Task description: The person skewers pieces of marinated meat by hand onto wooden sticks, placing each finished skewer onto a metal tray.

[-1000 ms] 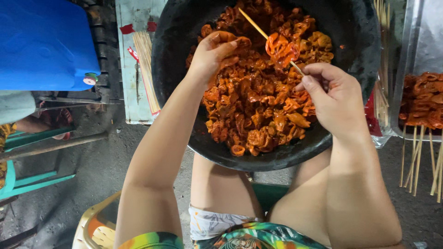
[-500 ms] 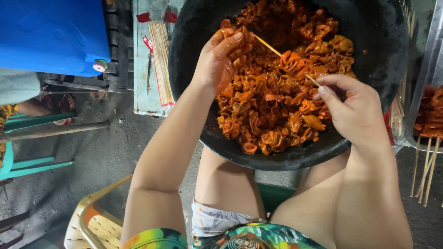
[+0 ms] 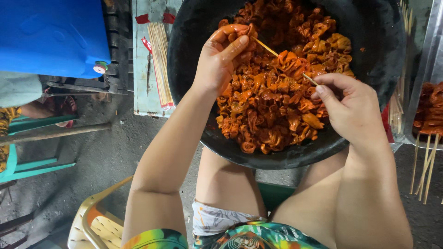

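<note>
Head view, right hand (image 3: 353, 108) pinching a bamboo skewer (image 3: 282, 58) over the black pan (image 3: 194, 55), left hand (image 3: 221, 57) fingers clamped on an orange meat piece (image 3: 237, 31) at the skewer tip, lifted slightly higher than half a second ago, one ruffled piece (image 3: 291, 62) already threaded mid-stick

A blue container (image 3: 50, 37) sits near spare bamboo sticks (image 3: 160, 60).

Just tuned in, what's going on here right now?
A seated person is threading orange-red marinated meat pieces onto a thin bamboo skewer over a large round black basin that sits in front of their knees. The right hand pinches the skewer's lower end; the left hand holds a meat piece at its upper end. One folded piece sits mid-skewer. A bundle of spare bamboo sticks lies left of the basin, and filled skewers rest on a metal tray at right.
</note>
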